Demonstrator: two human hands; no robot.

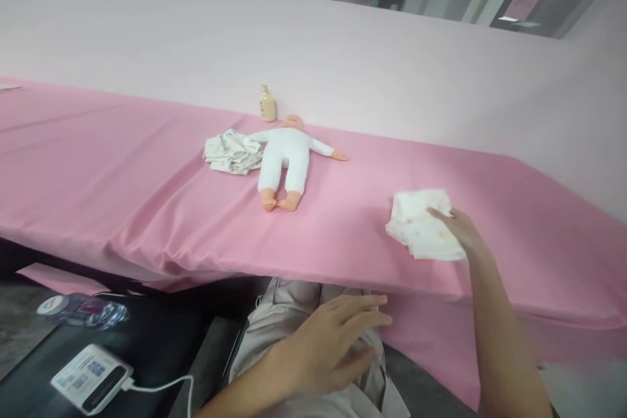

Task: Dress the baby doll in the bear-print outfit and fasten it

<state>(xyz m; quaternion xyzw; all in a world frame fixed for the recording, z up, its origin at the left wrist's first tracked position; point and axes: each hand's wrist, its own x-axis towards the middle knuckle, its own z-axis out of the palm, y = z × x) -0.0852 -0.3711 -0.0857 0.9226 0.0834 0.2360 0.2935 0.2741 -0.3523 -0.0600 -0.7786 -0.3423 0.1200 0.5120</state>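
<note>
A folded white cloth [421, 222], soft-looking and marked with faint yellowish spots, was held at its right edge by the right hand [460, 228], over the right part of a long table covered with smooth pink fabric [353, 222]. The thumb was seen on the upper side of the cloth, and from this a light pinch was understood, although the grip on the underside could not be seen. The left hand [337, 333] was empty, with its fingers loosely extended above the lap in grey-beige trousers [289, 304], and whether the lap was touched could not be told. The step in hand was judged to be the handling of the white cloth; whether it was being laid down or taken up could not be decided from this view. For the next move, a steady pinch seemed to be required, so that the folds would not be opened by accident; if two hands were wanted, the left hand would need to be brought up over the table edge. A doll with a white fabric body and peach-coloured limbs [287, 150] was laid on its back, well apart from the cloth, between it and a crumpled pile of off-white patterned fabric [232, 151]. Near the doll's head, a pale yellow pump bottle [267, 106] was placed upright.
</note>
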